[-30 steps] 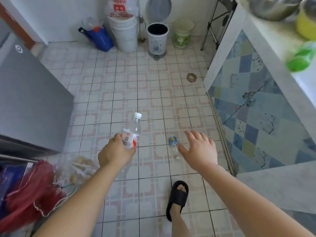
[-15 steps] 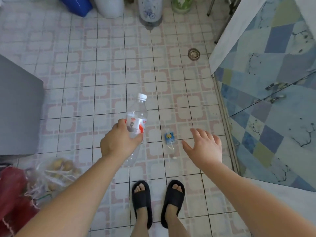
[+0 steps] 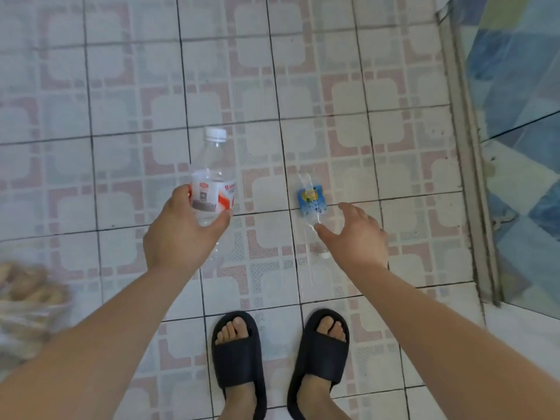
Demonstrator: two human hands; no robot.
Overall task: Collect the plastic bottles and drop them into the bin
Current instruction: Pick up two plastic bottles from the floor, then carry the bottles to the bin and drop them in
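My left hand (image 3: 178, 234) grips a clear plastic bottle (image 3: 212, 171) with a white cap and a red and white label, held above the floor with its cap pointing away from me. A second clear bottle (image 3: 311, 204) with a blue label lies flat on the tiled floor, its white cap toward me. My right hand (image 3: 356, 237) hovers just right of and over that bottle's lower part, fingers spread, holding nothing. The bin is out of view.
My two feet in black slides (image 3: 239, 356) stand on the pink and white floor tiles just behind the lying bottle. A blue patterned cabinet front (image 3: 521, 147) rises at the right. A blurred clear bag of brownish items (image 3: 27, 295) lies at the left edge.
The view has tipped down and closer to the floor; the bin and buckets left the frame. My right hand has dropped toward the blue-labelled bottle. The left hand keeps its bottle.
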